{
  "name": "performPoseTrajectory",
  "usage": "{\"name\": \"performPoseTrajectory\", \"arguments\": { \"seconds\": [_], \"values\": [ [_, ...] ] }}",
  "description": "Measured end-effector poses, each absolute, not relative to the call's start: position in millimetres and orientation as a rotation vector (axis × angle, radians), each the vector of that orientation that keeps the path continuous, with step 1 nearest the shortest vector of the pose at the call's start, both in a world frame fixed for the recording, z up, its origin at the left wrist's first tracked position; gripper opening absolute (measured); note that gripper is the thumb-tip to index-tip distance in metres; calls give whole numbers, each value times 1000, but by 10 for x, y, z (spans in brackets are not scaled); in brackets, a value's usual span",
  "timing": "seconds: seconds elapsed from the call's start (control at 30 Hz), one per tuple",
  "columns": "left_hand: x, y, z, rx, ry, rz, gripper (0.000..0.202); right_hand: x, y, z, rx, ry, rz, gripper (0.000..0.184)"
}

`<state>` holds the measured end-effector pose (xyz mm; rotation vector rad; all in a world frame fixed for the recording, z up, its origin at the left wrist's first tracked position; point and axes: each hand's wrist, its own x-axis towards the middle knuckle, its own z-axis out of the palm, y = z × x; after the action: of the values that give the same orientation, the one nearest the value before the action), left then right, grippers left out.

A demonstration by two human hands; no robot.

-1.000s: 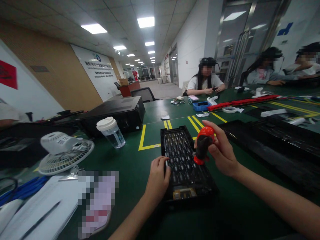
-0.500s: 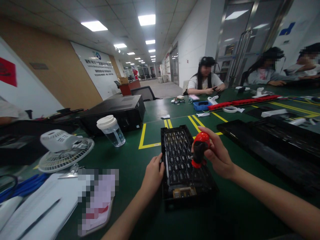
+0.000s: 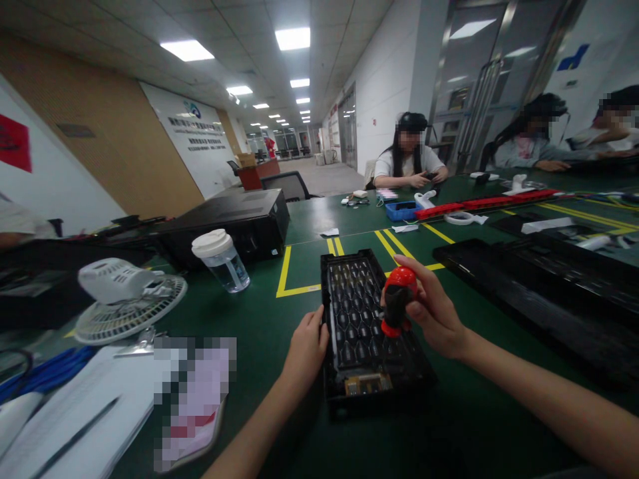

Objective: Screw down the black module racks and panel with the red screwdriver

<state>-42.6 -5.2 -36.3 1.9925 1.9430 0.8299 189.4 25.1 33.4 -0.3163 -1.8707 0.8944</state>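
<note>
The red-and-black tool (image 3: 398,301) is standing upright over the middle of the black honeycomb tray (image 3: 349,293), its lower red collar hovering close above the cells; I cannot tell whether the tip is touching. My right grip (image 3: 439,318) is clenching around the tool's black body, thumb side toward the red cap. Compared with a second ago, the tool is sitting a little lower and closer to the tray face, so the work is settling down onto the cells rather than being held up in the air.

My left grip (image 3: 305,347) is now lying against the tray's left rim, having slid off the honeycomb face it was covering. Whether it is pinching the rim or only pressing on it, I cannot tell.

The tray is lying on the green desk (image 3: 259,313), with a small circuit board (image 3: 368,384) showing at its near end. Further left, a lidded cup (image 3: 221,261) and a white fan (image 3: 124,299) are sitting well apart from the tray.
</note>
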Motion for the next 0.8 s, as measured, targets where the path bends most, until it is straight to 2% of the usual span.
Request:
{"name": "performPoseTrajectory", "arguments": {
  "seconds": [0.53,0.8],
  "values": [
    [-440,-45,-406,1982,1913,878,43,1900,218,384,-236,-2004,787,47],
    [-416,-51,-366,1988,1922,839,44,1905,246,401,-313,-2010,562,53]
  ]
}}
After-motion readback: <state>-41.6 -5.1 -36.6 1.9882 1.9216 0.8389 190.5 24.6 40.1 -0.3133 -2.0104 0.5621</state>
